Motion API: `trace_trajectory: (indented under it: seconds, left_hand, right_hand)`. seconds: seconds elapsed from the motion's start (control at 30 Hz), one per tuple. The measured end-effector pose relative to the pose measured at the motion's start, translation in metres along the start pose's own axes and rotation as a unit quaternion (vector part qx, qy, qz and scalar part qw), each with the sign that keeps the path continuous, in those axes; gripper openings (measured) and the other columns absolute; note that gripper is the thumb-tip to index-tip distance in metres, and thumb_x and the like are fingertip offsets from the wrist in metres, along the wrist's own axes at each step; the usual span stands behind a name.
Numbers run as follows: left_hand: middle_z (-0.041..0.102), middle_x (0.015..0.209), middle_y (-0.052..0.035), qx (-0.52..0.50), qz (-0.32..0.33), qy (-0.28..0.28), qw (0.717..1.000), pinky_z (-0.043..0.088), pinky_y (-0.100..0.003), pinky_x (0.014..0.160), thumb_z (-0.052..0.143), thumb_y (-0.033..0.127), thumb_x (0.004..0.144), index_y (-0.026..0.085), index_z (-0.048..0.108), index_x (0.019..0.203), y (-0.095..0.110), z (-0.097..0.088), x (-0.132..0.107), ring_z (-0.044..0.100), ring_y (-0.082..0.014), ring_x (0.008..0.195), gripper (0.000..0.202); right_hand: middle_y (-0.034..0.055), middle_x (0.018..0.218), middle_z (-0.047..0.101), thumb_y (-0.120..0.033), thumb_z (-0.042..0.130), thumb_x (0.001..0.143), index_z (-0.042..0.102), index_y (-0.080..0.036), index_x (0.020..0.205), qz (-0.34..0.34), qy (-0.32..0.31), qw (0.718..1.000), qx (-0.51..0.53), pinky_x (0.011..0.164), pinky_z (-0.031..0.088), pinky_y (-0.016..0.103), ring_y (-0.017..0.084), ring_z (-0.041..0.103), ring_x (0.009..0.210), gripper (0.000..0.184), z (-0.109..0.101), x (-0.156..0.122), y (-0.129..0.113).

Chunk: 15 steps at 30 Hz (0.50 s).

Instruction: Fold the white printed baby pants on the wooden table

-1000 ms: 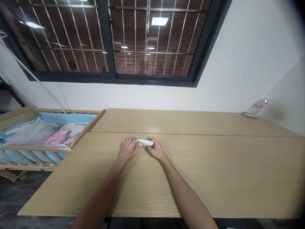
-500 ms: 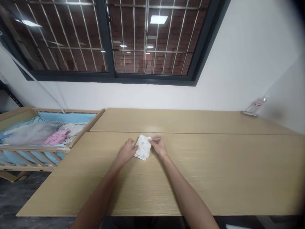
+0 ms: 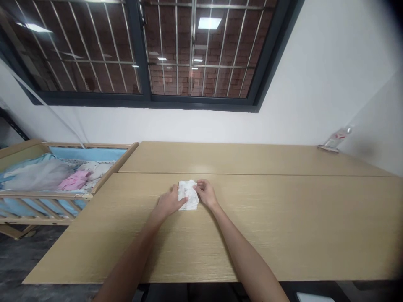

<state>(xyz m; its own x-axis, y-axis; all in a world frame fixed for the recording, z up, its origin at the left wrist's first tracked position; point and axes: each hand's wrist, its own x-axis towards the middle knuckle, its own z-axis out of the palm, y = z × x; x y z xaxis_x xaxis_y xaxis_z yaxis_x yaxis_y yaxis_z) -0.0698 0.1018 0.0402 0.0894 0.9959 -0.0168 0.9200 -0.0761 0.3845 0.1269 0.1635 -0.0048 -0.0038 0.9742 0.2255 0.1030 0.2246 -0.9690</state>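
Note:
A small folded white cloth [image 3: 189, 193] with a faint print lies on the wooden table, its layers stacked in a rough square. My left hand [image 3: 170, 202] grips it from the left, thumb across the lower part of the cloth and fingers along its left edge. At the upper right corner, my right hand [image 3: 205, 193] pinches the cloth between thumb and fingers. Parts of the fingertips of both hands are hidden.
The wide wooden table [image 3: 283, 226] has a seam near its back. A clear plastic package [image 3: 335, 140] stands in the far right corner. To the left is a wooden crib [image 3: 72, 195] with blue padding and a pink cloth [image 3: 74, 180]. A barred window [image 3: 201, 50] is above.
The cloth has turned to lie squarer and looks slightly rumpled. My left thumb has moved right onto its top. My right hand has shifted slightly left, still at the corner.

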Motion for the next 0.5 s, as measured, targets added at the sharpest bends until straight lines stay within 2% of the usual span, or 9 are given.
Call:
trace_trajectory:
  seconds: [0.17,0.3,0.4,0.5]
  left_hand:
    - [0.07,0.118,-0.0185,0.021,-0.018,-0.001,1.0,0.05,-0.04,0.084,0.052,0.066,0.089,0.019,0.047,0.128,0.003,-0.002,-0.002,0.069,-0.036,0.109,0.062]
    - [0.072,0.111,-0.0204,0.042,-0.055,0.012,0.998,0.049,-0.043,0.084,0.048,0.071,0.089,0.017,0.047,0.127,0.005,-0.012,-0.003,0.071,-0.038,0.104,0.067]
    - [0.073,0.104,-0.02,0.071,-0.071,0.048,0.994,0.049,-0.043,0.084,0.041,0.064,0.095,0.014,0.048,0.127,0.011,-0.02,-0.012,0.071,-0.0365,0.1,0.06]
    - [0.071,0.106,-0.0189,0.075,-0.007,0.105,0.992,0.049,-0.042,0.086,0.038,0.052,0.1,0.014,0.053,0.123,0.026,-0.015,-0.04,0.068,-0.0339,0.101,0.047]
  right_hand:
    - [0.0093,0.099,0.071,-0.05,0.072,0.076,0.058,-0.02,0.099,-0.013,-0.011,1.0,-0.019,0.083,0.057,0.039,0.023,0.069,0.092,0.04,0.0,0.0,0.0]
    - [0.01,0.104,0.071,-0.05,0.065,0.083,0.058,-0.02,0.105,-0.011,-0.008,0.999,-0.034,0.089,0.055,0.04,0.023,0.068,0.095,0.038,-0.001,-0.001,-0.005]
    - [0.0101,0.105,0.071,-0.05,0.062,0.086,0.057,-0.02,0.108,-0.005,-0.001,0.999,-0.036,0.094,0.054,0.041,0.023,0.068,0.098,0.037,-0.001,0.0,-0.007]
    - [0.0122,0.117,0.068,-0.053,0.058,0.09,0.055,-0.02,0.119,-0.027,-0.005,0.999,-0.043,0.1,0.051,0.042,0.024,0.065,0.11,0.045,-0.003,-0.002,-0.007]
